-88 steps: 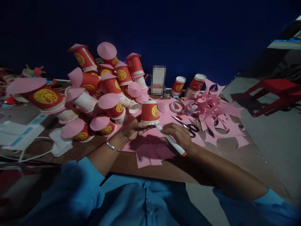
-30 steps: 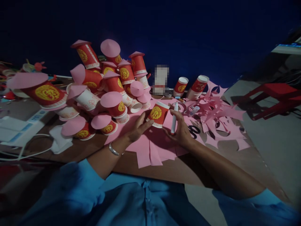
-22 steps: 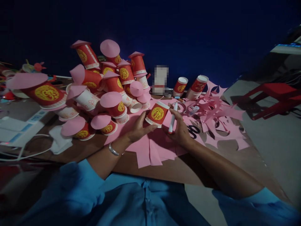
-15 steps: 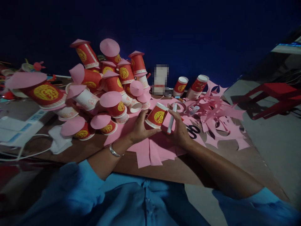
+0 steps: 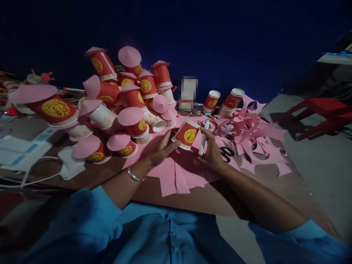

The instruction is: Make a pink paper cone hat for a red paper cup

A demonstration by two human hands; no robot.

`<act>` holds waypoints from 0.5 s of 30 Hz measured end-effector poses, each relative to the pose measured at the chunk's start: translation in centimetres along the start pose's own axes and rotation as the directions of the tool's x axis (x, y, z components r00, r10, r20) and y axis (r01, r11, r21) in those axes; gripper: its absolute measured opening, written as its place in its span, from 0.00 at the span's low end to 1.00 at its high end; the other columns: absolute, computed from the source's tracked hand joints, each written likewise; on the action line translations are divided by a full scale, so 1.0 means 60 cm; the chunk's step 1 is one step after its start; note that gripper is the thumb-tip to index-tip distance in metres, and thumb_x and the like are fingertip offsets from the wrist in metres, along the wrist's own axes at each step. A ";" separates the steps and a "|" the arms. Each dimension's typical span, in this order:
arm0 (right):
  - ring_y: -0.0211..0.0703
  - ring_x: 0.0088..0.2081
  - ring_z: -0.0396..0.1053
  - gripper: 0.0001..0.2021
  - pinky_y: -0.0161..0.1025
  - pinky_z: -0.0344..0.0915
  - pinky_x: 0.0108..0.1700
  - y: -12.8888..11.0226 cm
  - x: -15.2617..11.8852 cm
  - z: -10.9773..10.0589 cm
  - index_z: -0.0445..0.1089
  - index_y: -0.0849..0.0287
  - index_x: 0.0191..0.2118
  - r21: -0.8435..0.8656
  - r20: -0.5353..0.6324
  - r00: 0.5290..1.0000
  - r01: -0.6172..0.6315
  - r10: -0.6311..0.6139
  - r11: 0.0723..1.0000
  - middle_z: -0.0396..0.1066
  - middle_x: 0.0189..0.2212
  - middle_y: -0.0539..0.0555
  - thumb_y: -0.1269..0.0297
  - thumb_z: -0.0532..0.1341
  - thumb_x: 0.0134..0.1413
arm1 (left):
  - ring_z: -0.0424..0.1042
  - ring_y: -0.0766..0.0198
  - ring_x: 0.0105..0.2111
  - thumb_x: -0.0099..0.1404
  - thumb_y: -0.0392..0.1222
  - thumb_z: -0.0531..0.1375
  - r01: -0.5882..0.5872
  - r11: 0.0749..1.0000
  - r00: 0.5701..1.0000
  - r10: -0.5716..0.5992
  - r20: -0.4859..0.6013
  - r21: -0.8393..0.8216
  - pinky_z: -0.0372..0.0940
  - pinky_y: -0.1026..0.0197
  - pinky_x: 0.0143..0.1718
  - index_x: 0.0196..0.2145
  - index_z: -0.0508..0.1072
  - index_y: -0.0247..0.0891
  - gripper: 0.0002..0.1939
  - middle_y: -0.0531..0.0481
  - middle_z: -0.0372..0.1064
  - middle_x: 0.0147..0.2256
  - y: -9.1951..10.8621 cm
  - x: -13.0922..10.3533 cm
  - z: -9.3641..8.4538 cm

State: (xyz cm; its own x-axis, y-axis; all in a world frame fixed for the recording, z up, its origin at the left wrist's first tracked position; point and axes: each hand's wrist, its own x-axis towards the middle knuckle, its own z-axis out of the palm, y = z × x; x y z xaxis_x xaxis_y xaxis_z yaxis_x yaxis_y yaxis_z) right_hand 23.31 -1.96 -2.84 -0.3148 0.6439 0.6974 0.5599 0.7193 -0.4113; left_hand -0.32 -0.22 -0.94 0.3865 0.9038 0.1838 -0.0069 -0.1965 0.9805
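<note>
A red paper cup (image 5: 188, 135) with a gold round emblem and a white rim is tilted above pink paper sheets (image 5: 178, 176). My left hand (image 5: 162, 148) is closed on its left side, with the thumb along the lower edge. On the cup's right side, my right hand (image 5: 213, 152) is closed around a slim white pen-like tube (image 5: 204, 140) with a red end. Its fingertips are close to the cup's upper right edge; whether they touch it I cannot tell.
Several stacked cups with pink cone tops (image 5: 130, 116) crowd the left. Two uncovered cups (image 5: 211, 102) stand at the back. Pink paper offcuts (image 5: 258, 134) and black-handled scissors (image 5: 227, 154) lie right. A white power strip (image 5: 27, 146) is far left; a red stool (image 5: 316, 113) stands beyond the table.
The cup has turned and shifted slightly right in my hands. My left thumb has moved up onto its side. The white tube has moved a little right and its angle has changed.
</note>
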 end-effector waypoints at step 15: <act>0.63 0.69 0.65 0.45 0.65 0.69 0.67 0.001 -0.004 0.016 0.46 0.50 0.75 0.008 -0.041 0.998 0.045 -0.045 0.999 0.64 0.69 0.67 0.68 0.69 0.58 | 0.71 0.42 0.64 0.50 0.58 0.77 -0.096 0.964 0.987 0.125 -0.100 0.250 0.66 0.41 0.65 0.61 0.63 0.40 0.48 0.33 0.69 0.64 -0.005 0.000 0.010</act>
State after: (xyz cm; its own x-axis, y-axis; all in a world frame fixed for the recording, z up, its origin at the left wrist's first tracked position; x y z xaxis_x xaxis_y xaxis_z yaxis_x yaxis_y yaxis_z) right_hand 22.66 -1.85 -3.61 -0.3078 0.5997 0.7387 0.5389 0.7497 -0.3841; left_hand 0.24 -0.40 -1.29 0.2883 0.9058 0.3106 0.1864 -0.3712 0.9096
